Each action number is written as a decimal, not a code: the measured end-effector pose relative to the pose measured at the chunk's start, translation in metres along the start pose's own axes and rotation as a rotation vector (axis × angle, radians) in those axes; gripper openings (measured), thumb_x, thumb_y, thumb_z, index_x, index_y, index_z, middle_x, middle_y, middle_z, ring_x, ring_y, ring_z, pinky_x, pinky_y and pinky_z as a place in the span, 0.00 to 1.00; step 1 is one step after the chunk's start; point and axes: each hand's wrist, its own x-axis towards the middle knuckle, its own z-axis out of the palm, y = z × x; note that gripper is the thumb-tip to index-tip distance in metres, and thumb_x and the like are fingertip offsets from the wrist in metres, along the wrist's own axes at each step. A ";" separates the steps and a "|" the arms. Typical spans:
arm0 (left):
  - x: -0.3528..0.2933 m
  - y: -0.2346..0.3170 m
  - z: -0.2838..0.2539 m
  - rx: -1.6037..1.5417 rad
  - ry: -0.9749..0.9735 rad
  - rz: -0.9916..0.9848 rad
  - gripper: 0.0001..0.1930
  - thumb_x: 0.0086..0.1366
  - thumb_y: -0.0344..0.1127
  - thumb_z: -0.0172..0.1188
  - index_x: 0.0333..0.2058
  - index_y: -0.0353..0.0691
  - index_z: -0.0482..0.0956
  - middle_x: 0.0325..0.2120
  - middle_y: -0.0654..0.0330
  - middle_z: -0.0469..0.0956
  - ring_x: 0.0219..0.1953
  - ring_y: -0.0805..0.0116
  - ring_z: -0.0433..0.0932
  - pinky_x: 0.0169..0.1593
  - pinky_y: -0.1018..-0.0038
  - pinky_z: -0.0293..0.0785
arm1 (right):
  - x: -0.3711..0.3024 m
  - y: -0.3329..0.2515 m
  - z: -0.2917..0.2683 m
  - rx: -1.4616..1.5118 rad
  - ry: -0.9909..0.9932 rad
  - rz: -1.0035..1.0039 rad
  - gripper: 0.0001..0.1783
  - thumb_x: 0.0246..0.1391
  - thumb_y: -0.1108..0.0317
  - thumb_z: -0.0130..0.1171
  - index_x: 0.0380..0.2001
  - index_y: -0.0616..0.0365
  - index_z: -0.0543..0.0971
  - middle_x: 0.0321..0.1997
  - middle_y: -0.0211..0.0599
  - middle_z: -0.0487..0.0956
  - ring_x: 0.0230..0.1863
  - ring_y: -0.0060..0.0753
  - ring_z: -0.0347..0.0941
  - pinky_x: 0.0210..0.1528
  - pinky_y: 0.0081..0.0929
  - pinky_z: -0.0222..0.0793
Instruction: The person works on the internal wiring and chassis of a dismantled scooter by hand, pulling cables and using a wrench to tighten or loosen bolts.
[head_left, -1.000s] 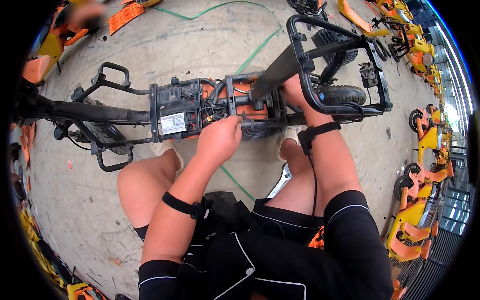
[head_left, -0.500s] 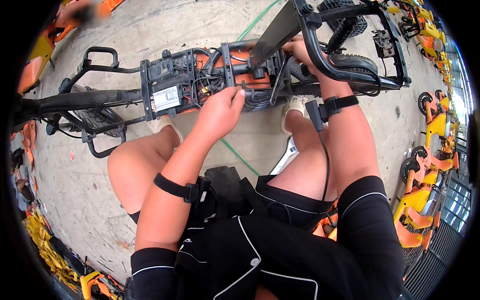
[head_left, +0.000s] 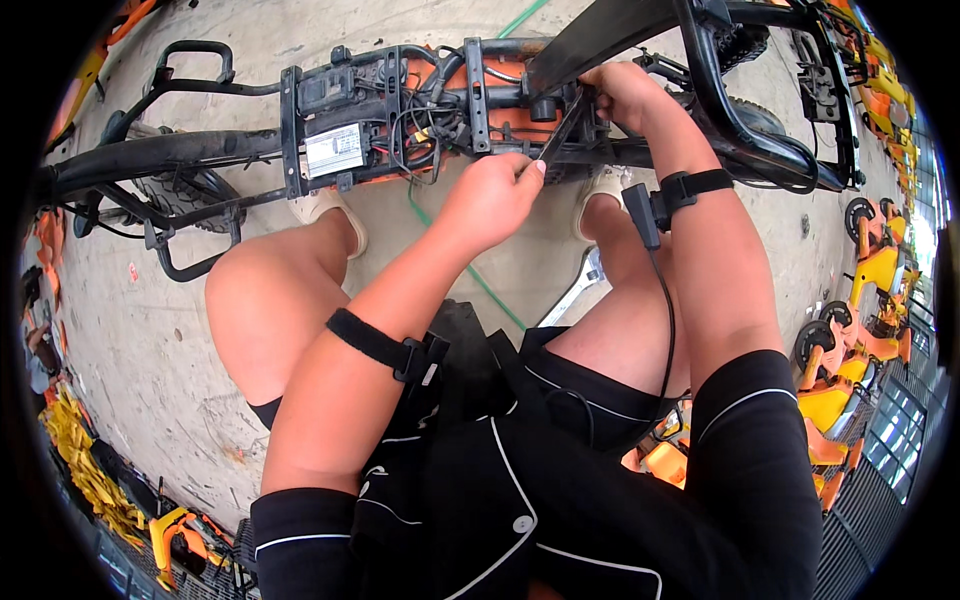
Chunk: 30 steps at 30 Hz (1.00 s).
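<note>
In front of me lies a black scooter-like vehicle frame [head_left: 250, 145] with wiring, a labelled silver box [head_left: 334, 148] and orange panels inside. My left hand [head_left: 500, 198] is closed at the frame's near edge, its thumb and fingertips pinching the lower end of a slim dark metal bar [head_left: 562, 128]. Beside that bar's upper end, under the wide black plate [head_left: 605, 45], my right hand [head_left: 632, 95] is closed with curled fingers. What its fingertips hold, if anything, is hidden.
A silver wrench [head_left: 568, 288] lies on the concrete floor by my right leg. Thick curved black tubing [head_left: 715, 90] rises right of my right hand. Yellow and orange vehicles [head_left: 870, 270] line the right side. Yellow parts [head_left: 85, 460] are piled at left.
My left hand has moved right and slightly up onto the bar's lower end. My right hand has shifted slightly right, and more of it shows. The view has also shifted a little.
</note>
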 end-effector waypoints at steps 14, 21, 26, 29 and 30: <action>0.008 -0.004 0.001 -0.050 0.107 -0.016 0.19 0.72 0.45 0.50 0.33 0.32 0.78 0.18 0.56 0.73 0.24 0.65 0.73 0.32 0.65 0.69 | 0.005 -0.002 -0.004 -0.124 0.040 -0.057 0.16 0.56 0.55 0.62 0.23 0.54 0.77 0.18 0.24 0.64 0.21 0.22 0.60 0.24 0.26 0.62; 0.006 0.001 -0.001 -0.124 0.078 -0.059 0.19 0.71 0.44 0.50 0.33 0.32 0.78 0.21 0.51 0.76 0.26 0.56 0.75 0.34 0.62 0.70 | 0.003 -0.005 -0.003 -0.242 0.052 -0.110 0.15 0.56 0.54 0.60 0.27 0.55 0.79 0.18 0.25 0.63 0.22 0.24 0.59 0.24 0.28 0.59; 0.001 -0.001 0.012 -0.194 -0.117 -0.068 0.19 0.70 0.42 0.52 0.46 0.31 0.80 0.36 0.52 0.82 0.41 0.65 0.79 0.49 0.69 0.72 | -0.003 -0.012 -0.004 -0.383 0.042 -0.210 0.19 0.53 0.51 0.58 0.35 0.56 0.82 0.27 0.28 0.72 0.25 0.25 0.63 0.26 0.28 0.59; 0.002 -0.005 0.016 -0.203 -0.082 0.045 0.18 0.69 0.41 0.51 0.46 0.33 0.81 0.40 0.51 0.83 0.45 0.63 0.80 0.51 0.69 0.72 | -0.010 -0.019 0.002 -0.497 0.053 -0.260 0.23 0.51 0.48 0.58 0.38 0.57 0.83 0.36 0.31 0.78 0.32 0.28 0.67 0.30 0.31 0.61; 0.003 -0.004 0.015 -0.197 -0.084 0.036 0.17 0.69 0.40 0.52 0.46 0.33 0.81 0.41 0.51 0.83 0.45 0.63 0.80 0.52 0.69 0.72 | -0.014 -0.024 0.004 -0.542 0.054 -0.267 0.24 0.50 0.47 0.59 0.39 0.56 0.83 0.40 0.31 0.80 0.35 0.28 0.68 0.31 0.32 0.62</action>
